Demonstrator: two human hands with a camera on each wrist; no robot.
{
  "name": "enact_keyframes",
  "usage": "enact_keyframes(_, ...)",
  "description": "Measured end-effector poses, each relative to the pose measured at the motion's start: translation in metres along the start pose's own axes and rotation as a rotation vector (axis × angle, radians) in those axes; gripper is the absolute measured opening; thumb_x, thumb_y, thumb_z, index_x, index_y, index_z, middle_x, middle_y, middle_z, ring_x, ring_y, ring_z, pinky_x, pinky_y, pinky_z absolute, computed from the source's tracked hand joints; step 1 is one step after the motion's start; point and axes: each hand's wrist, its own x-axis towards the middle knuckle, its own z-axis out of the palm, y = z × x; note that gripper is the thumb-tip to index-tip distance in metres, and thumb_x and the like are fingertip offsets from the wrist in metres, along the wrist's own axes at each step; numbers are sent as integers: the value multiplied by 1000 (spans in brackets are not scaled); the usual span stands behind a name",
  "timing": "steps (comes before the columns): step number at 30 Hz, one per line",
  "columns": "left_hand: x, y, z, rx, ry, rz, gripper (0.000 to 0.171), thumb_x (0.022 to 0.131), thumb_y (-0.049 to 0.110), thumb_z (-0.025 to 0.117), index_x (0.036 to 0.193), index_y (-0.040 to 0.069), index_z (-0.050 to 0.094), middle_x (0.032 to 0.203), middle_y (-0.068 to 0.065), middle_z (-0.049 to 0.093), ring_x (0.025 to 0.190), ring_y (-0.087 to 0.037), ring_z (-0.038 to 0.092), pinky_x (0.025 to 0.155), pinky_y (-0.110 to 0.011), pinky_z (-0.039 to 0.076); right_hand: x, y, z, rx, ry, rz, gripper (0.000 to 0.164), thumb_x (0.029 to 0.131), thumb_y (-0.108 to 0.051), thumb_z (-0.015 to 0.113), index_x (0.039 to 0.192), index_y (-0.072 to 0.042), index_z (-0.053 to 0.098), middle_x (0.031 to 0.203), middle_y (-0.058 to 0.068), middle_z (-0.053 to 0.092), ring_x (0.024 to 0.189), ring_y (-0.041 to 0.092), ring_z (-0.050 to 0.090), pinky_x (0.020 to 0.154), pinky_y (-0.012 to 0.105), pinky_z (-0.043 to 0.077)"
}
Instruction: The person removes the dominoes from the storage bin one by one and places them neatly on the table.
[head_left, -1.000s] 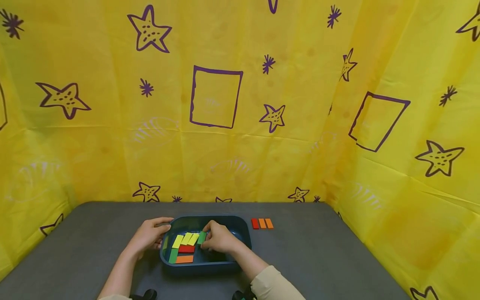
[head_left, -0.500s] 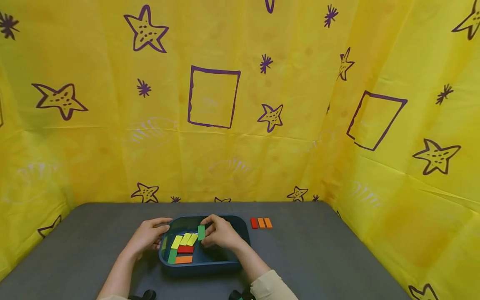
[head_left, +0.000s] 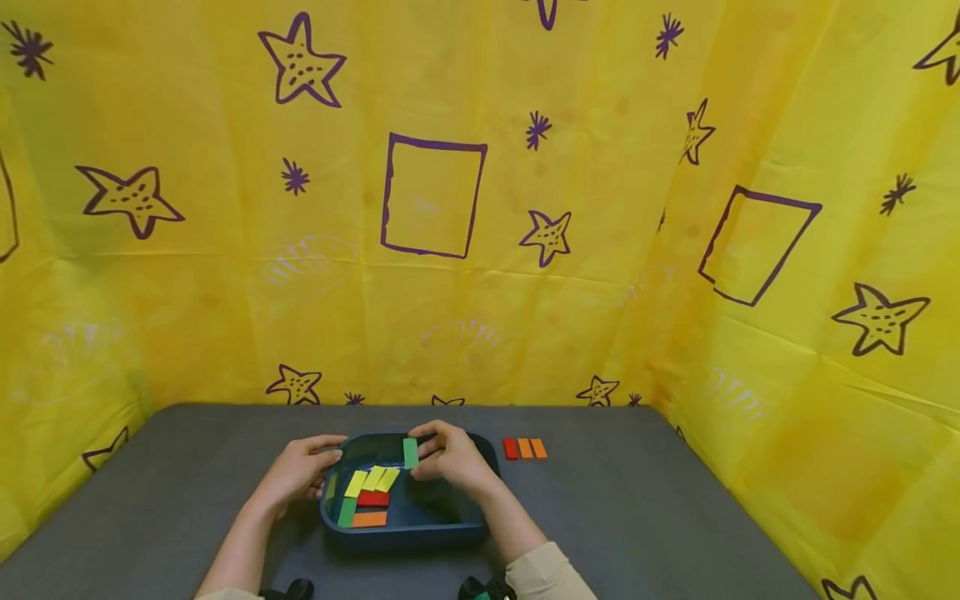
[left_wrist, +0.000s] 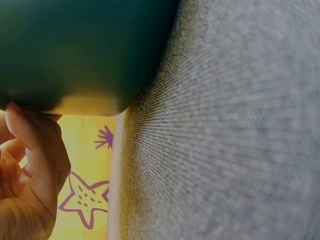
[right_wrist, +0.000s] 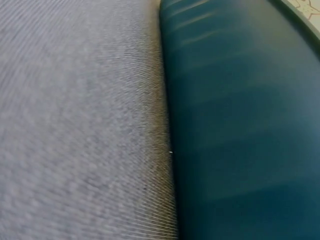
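Before a yellow star-printed curtain [head_left: 465, 292], a green tile [head_left: 410, 453], probably light, stiff and best taken by its ends, is pinched by the right hand [head_left: 456, 460] over a dark-blue tray [head_left: 420, 538], whose left end is gripped by the left hand [head_left: 294, 468].

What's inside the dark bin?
Three yellow tiles plus a red tile, green tile and orange tile show inside; the right hand, holding another green tile, hides part of the bin.

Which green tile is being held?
The green tile in the right hand; the other green tile lies in the tray, left of an orange tile.
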Motion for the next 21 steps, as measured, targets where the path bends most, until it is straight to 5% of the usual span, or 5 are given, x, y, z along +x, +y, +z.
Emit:
enact_keyframes(12, 0, 0, 1, 6, 9, -1, 45, 101, 16, 50, 142, -4, 47, 88, -8, 66, 57, -14, 54, 53, -26, 51, -2, -10, -17, 32, -13, -34, 52, 82, 1, 73, 131, -4, 60, 106, 19, 61, 81, 15, 60, 77, 31, 58)
enact_keyframes(21, 0, 0, 1, 4, 9, -6, 45, 101, 16, 50, 142, -4, 47, 90, -10, 67, 56, -14, 54, 53, -26, 52, -5, -21, -40, 25, 68, -65, 54, 81, 1, 74, 133, -6, 60, 111, 20, 61, 87, 17, 61, 79, 29, 58)
